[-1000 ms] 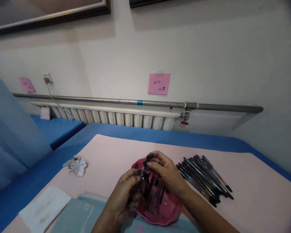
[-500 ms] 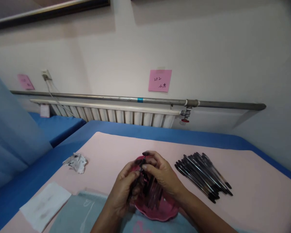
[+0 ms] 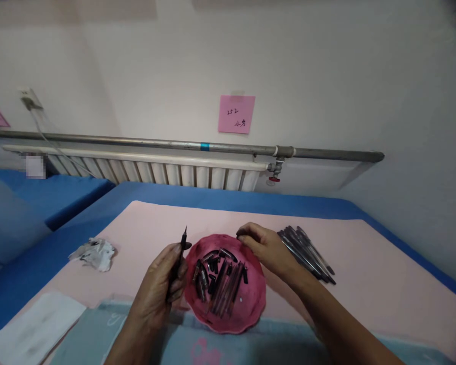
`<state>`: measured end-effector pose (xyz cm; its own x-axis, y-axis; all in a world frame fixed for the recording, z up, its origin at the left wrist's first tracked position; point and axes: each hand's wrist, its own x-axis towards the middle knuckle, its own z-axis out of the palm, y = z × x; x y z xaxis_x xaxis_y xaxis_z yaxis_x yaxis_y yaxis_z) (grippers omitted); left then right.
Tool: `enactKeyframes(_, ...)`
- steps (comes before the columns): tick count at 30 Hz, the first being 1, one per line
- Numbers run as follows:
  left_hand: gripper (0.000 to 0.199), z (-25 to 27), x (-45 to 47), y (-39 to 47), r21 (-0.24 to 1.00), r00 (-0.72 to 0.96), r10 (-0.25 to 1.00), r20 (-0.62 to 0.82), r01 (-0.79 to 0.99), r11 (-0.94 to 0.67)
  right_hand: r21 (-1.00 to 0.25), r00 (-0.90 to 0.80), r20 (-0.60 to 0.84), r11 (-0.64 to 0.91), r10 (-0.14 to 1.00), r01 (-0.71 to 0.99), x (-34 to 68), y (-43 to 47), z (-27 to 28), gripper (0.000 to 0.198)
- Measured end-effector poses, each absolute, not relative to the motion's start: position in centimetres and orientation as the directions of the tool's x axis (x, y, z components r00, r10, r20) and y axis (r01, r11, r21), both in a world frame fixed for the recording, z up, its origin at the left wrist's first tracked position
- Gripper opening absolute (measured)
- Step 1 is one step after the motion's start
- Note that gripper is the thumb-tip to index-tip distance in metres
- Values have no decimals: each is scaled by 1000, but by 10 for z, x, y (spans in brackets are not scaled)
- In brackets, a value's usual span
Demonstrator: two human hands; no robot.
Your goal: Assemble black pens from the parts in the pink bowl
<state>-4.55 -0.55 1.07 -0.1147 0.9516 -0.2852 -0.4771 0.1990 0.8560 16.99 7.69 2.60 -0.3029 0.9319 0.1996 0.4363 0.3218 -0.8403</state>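
My left hand [image 3: 161, 281] is closed round a black pen [image 3: 183, 239], held upright with its bare tip pointing up; the fingertips carry dark stains. Just right of it stands a pink scalloped bowl [image 3: 253, 304] holding several dark pen caps and thin tubes like pen parts. My right hand [image 3: 266, 248] is at the bowl's upper right rim, its fingers curled together. Whatever lies between those fingertips, if anything, is too small to make out. Beyond that hand a bundle of black pens [image 3: 307, 253] lies on the pink sheet, partly hidden by the forearm.
A crumpled stained tissue [image 3: 95, 253] and a flat white smudged paper [image 3: 34, 324] lie at left on the pink sheet [image 3: 148, 223]. A blue-grey cloth [image 3: 102, 324] runs along the near edge. Behind the blue bed are a radiator [image 3: 175, 172] and a pipe [image 3: 137, 142].
My hands, which were together over the bowl, have come apart. The left has moved left with the pen and the right has moved to the rim, uncovering the bowl. The view has shifted.
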Motion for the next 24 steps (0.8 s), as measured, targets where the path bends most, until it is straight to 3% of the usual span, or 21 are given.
enactKeyframes(5,36,12,-46,-6,861,-116,946,-304,-459,220,-659,-526,154,483,837,576,171,77,25,17)
enactKeyframes(10,33,13,-46,-5,865,-130,940,-316,-447,229,-462,-689,110,650,717,603,169,75,13,22)
enactKeyframes(18,32,14,-46,-5,871,-125,945,-302,-438,220,-247,-725,10,704,689,666,154,65,0,24)
enactKeyframes(24,32,11,-44,-5,867,-111,945,-308,-441,231,-198,-714,21,703,699,683,147,63,-8,22)
